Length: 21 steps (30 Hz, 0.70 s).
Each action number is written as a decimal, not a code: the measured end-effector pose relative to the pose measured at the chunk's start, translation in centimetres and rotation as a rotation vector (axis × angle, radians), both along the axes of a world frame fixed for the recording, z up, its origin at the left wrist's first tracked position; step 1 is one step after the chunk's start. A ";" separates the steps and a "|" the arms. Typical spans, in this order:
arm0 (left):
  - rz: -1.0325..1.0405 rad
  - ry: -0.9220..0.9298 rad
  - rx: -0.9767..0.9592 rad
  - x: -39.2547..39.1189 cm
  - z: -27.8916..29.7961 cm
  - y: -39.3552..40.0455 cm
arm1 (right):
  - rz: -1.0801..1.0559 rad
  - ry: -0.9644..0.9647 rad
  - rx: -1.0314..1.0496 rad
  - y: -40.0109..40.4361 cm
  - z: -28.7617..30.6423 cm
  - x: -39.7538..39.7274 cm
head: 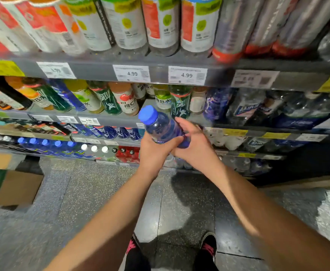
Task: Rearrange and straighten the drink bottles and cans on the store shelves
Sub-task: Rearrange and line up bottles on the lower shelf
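Seen from above, looking down past two bare forearms toward a store drink aisle. Held out in front of the shelves, in mid-air and tilted with its cap toward the upper left: a blue bottle [163,128] with a bright blue cap. Wrapped around its lower body from below, the left hand [154,151], fingers curled on the label. Laid against the bottle's right side and base, the right hand [193,142], fingers bent around it (grip partly hidden by the other hand).

Behind the bottle, the middle shelf [109,119], crowded with green, yellow, orange and blue bottles, several leaning at different angles. Directly behind the cap, a bare stretch of that shelf between a red-labelled bottle [128,102] and a green-labelled one [179,103]. Above, the top shelf [160,62] with tall white-labelled bottles and two price tags [187,75] reading 4.99. Lower down, rows of blue caps [44,142] and white caps [94,148] seen from above.

At left on the speckled floor [82,192], a cardboard box [15,187]. At the bottom edge, two dark shoes [208,246] with pink laces.
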<state>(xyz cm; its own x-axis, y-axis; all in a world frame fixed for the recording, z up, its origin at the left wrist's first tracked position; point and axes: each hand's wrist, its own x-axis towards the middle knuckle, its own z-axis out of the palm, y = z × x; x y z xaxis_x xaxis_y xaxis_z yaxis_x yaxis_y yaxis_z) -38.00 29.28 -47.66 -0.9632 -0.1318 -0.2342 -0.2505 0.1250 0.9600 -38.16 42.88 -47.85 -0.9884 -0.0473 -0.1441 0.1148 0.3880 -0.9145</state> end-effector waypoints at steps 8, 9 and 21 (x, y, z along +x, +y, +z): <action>0.098 -0.040 0.071 -1.2 0.4 -16.2 | -0.147 -0.057 -0.070 -15.0 -1.1 -2.2; 0.117 -0.035 0.075 -1.3 0.8 -17.9 | -0.161 -0.053 -0.072 -17.1 -1.2 -2.5; 0.395 -0.107 0.047 -2.5 1.9 -32.6 | -0.107 -0.173 -0.130 -29.5 -1.9 -5.9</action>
<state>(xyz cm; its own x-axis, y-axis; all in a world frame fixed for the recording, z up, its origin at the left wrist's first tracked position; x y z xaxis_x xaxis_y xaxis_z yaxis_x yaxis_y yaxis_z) -40.49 -3.35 -45.74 -0.8105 -0.4736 -0.3447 -0.3689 -0.0444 0.9284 -44.09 13.39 -49.79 -0.9500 0.0275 -0.3111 0.3081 0.2458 -0.9191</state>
